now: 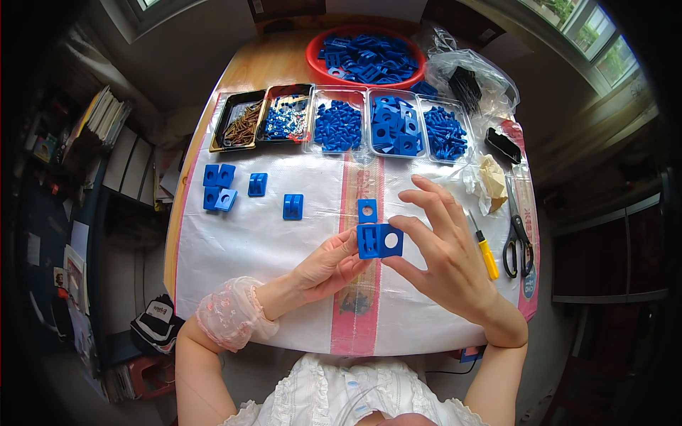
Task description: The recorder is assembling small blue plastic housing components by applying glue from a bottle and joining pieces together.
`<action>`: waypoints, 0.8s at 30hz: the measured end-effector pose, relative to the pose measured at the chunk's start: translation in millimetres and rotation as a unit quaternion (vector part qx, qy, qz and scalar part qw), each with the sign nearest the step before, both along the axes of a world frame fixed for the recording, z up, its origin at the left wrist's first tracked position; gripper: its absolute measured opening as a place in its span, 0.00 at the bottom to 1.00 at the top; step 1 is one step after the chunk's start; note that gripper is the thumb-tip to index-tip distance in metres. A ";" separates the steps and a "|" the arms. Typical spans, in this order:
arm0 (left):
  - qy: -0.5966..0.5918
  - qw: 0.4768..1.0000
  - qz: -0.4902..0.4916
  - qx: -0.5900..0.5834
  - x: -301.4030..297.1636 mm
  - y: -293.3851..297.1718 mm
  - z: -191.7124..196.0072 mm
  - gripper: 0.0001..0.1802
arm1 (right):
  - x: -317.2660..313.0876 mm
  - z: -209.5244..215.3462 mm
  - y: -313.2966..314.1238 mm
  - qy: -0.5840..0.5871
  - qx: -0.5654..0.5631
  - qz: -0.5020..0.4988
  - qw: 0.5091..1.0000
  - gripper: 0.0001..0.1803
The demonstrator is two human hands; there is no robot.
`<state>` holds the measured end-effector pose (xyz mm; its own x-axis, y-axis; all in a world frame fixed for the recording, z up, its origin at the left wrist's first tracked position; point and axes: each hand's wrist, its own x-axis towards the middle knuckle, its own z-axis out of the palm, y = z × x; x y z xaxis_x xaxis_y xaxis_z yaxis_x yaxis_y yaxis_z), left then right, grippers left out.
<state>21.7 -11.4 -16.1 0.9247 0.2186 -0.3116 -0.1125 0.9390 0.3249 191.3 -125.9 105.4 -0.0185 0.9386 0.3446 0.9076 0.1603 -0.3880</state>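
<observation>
Blue block [380, 242] with round hole: hold steady above the desk [277, 60] in pinched left fingers [344, 245]. Guide gently with right fingers [415, 234], parted around its other side; cannot tell if gripping.

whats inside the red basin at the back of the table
Blue pieces are heaped in the red basin; the top ones cover its bottom and whatever lies deeper.

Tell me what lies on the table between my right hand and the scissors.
A screwdriver with a yellow handle lies between your right hand and the scissors, as the head view shows.
</observation>
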 end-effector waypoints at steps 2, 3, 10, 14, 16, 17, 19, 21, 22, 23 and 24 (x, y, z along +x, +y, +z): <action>-0.010 1.000 0.000 -0.006 -1.7 -1.5 0.7 0.19 | -3.3 -1.2 1.0 0.004 -0.005 0.012 1.000 0.22; -0.016 1.000 -0.003 -0.006 -3.1 -1.6 1.4 0.18 | -4.4 -2.3 1.2 0.004 -0.007 0.017 1.000 0.23; 0.000 1.000 -0.003 -0.010 -2.1 -4.4 -2.9 0.16 | -7.6 -8.2 3.7 -0.005 -0.012 0.026 1.000 0.24; -0.001 1.000 -0.008 -0.003 -2.0 -6.7 0.8 0.16 | -8.3 -9.8 4.2 -0.013 -0.013 0.026 0.999 0.24; -0.001 1.000 -0.009 -0.002 -4.1 -6.3 -2.0 0.16 | -9.7 -10.3 5.3 -0.013 -0.018 0.030 0.999 0.23; 0.002 1.000 -0.009 0.000 -3.0 -6.6 -2.1 0.16 | -9.7 -9.6 4.5 -0.014 -0.021 0.028 0.999 0.23; 0.009 1.000 -0.009 0.004 -0.4 -7.1 -2.1 0.16 | -9.8 -7.9 3.2 -0.017 -0.025 0.023 0.999 0.23; 0.009 1.000 -0.004 0.007 -1.5 -7.2 -2.8 0.16 | -10.2 -8.5 4.1 -0.016 -0.024 0.026 0.999 0.23; 0.009 1.000 -0.001 0.009 -2.2 -7.3 -3.1 0.16 | -10.3 -9.5 4.5 -0.015 -0.022 0.028 0.999 0.23; 0.010 1.000 -0.002 0.008 -2.4 -7.3 -3.0 0.16 | -10.2 -9.9 4.6 -0.014 -0.021 0.028 0.999 0.23; 0.011 1.000 -0.002 0.008 -2.7 -7.4 -2.9 0.15 | -10.2 -10.0 4.8 -0.015 -0.021 0.028 0.999 0.23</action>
<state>19.0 -18.8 -18.9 0.9185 0.2192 -0.3291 -0.1006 0.9344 0.3417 181.0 -121.1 95.3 -0.0808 0.9496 0.3029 0.9088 0.1950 -0.3688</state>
